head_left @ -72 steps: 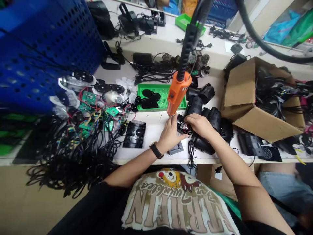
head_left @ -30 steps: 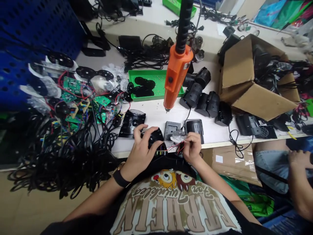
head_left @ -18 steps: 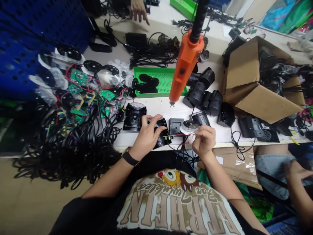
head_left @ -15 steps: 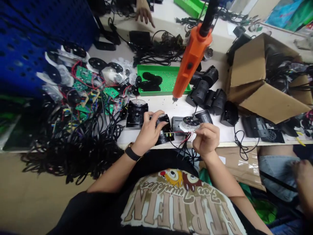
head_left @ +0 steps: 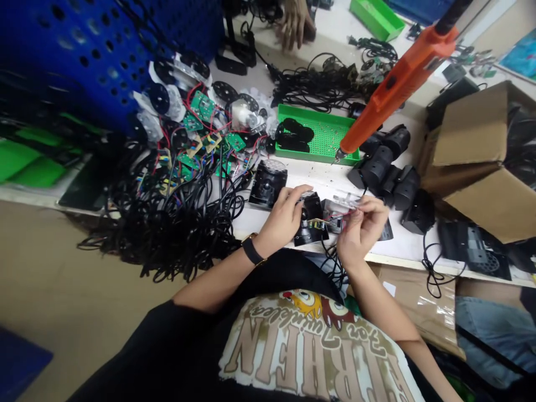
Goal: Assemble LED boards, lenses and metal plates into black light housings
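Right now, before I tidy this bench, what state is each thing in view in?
Orange electric screwdriver: hanging tilted, unheld.
Green perforated tray: holding black parts.
Cardboard box: flaps open, cables inside.
Left hand: gripping black housing.
Right hand: pinching wired clear plastic disc.

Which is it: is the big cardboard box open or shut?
The cardboard box is open: its flaps are spread apart, and black cables show inside.

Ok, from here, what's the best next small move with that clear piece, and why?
Probably bring the clear plastic disc in your right hand down onto the black plastic housing under your left hand. Your left hand is steadying the housing, and the red wires appear to join the disc to the small circuit board.
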Demonstrator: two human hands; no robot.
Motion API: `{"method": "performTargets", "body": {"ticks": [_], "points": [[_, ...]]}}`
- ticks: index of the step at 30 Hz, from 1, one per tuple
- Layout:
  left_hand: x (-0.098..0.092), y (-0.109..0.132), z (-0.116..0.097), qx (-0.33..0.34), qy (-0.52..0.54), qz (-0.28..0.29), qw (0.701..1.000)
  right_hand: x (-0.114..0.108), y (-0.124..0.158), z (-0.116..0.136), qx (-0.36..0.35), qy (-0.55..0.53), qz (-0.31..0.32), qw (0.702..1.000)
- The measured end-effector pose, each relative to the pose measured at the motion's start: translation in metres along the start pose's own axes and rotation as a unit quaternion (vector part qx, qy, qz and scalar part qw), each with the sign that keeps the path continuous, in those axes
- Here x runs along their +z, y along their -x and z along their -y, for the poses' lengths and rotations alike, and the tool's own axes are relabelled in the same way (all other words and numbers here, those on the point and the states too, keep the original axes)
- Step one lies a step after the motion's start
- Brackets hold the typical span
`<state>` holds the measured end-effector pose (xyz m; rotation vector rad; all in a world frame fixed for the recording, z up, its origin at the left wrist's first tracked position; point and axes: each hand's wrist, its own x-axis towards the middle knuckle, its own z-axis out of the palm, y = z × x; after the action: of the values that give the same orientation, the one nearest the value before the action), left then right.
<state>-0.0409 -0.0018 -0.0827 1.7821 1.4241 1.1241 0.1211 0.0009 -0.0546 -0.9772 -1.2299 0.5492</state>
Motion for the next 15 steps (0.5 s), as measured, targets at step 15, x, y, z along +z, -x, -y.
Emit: {"method": "performTargets", "body": {"ticks": [15], "points": [[0.0,0.008,-0.02,0.018,-0.009,-0.036,0.999,-0.012,-0.029,0.027,0.464,-0.427,0.003,0.776]]}}
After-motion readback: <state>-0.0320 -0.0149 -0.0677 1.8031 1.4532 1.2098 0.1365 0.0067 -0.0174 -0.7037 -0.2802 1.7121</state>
